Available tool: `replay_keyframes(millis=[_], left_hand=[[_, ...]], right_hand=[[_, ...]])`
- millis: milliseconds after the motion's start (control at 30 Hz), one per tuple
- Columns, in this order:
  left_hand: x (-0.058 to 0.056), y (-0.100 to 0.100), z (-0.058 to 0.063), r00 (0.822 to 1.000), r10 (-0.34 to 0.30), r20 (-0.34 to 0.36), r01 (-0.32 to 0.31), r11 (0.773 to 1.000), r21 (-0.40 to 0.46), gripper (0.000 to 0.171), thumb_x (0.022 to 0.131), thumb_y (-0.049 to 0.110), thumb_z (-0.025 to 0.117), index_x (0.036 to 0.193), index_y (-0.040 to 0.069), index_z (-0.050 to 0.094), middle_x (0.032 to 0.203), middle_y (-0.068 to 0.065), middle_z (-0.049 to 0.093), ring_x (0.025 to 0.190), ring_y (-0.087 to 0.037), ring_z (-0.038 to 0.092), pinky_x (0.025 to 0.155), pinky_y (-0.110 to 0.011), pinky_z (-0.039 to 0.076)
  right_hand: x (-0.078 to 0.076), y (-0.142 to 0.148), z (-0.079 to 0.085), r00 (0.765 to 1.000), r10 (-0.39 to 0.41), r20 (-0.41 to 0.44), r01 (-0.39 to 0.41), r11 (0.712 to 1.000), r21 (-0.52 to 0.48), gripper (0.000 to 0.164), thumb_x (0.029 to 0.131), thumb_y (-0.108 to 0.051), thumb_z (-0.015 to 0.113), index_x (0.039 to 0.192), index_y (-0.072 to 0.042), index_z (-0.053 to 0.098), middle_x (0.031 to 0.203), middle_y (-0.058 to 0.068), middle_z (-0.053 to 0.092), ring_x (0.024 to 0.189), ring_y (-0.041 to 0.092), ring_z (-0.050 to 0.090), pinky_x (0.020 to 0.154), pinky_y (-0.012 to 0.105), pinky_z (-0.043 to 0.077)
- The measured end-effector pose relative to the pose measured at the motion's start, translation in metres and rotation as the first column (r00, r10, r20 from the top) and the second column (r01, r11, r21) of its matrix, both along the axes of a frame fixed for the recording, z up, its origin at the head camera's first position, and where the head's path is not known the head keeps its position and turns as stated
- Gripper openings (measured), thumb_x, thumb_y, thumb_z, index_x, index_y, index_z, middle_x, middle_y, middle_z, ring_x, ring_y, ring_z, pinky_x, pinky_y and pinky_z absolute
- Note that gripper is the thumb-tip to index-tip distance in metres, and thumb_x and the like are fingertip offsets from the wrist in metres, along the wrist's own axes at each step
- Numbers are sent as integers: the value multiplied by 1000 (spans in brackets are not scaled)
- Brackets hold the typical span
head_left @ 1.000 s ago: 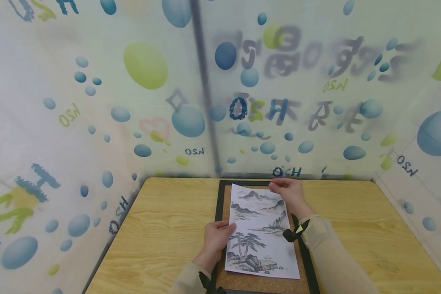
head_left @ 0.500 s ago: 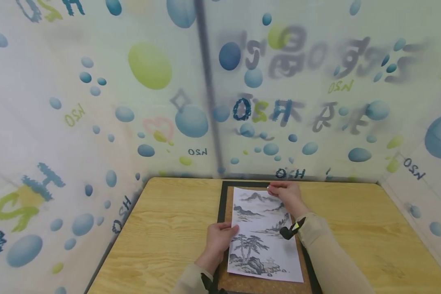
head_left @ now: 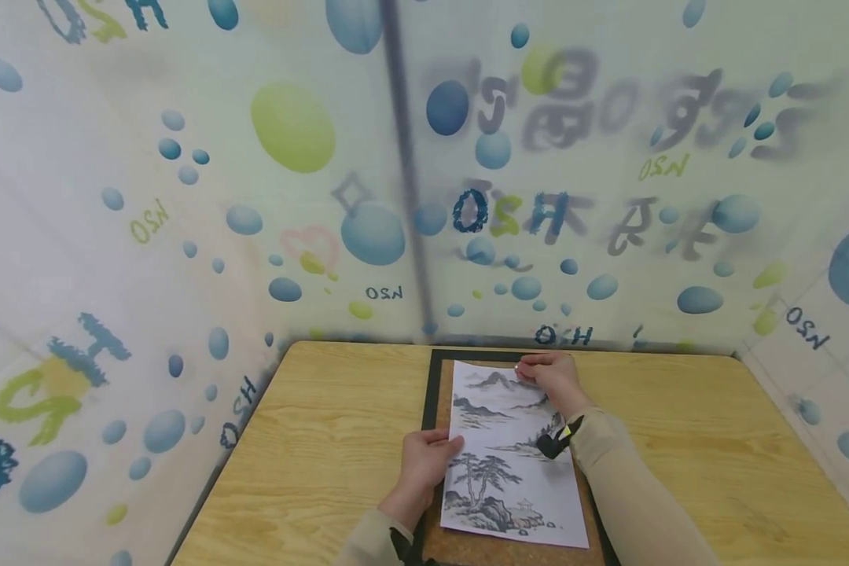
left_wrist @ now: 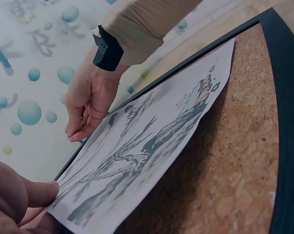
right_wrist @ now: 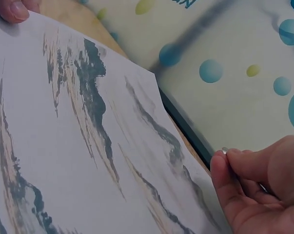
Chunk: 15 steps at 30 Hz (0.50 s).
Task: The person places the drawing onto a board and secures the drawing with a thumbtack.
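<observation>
Behind everything, pale walls (head_left: 368, 141), printed with blue and green blobs and mirrored lettering. Below, a light wooden table (head_left: 325, 424). On it, a black-framed corkboard (left_wrist: 249, 126), largely covered by a white sheet (head_left: 516, 472) bearing an ink landscape. Laid lengthwise away from the person, top leaning slightly left, mountains at the far end, trees at the near one; in the left wrist view, near edge bowed up off the cork, with shadow beneath. Reaching in from the right, a beige sleeve (head_left: 630, 479). Well apart from each other: left hand (head_left: 424, 468) at the left edge, clamped on the paper with thumb on top; right hand (head_left: 552, 381) at the far right corner, fingers curled. Blocking part of the sheet's right edge, a black wrist device (head_left: 553, 446). Pinched between right thumb and fingertip, a shiny bit (right_wrist: 225, 150), perhaps a pin, too tiny for certainty.
</observation>
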<state>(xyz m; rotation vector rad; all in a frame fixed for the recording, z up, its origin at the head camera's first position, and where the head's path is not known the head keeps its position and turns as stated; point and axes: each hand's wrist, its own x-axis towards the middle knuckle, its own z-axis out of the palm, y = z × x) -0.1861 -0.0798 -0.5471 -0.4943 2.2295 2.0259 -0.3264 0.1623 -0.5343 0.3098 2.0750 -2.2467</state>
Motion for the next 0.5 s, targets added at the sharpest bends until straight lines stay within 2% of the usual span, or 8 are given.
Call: replay_keyframes(millis=[267,500], left_hand=[[-1,0,-3,1000,13,-17,-13,1000,8,36,91,5,83,118,-13,69,96,-14,76,85,-22,74,72,-35,61],[0,0,-3,1000,11,8,-11,1000,-8,34,93,7,82,119,-11,70,94,-11,76,84,-21,74,72,-36,62]], right_hand=[[-5,-6,-4,998,-21,57,19,999,30,28,91,13,75,118,19,68,93,16,75,77,16,75,74,31,63],[-7,-8,-7,995,-27,92,22,998,51,24,92,11,75,114,15,71,96,18,76,79,19,77,74,32,63]])
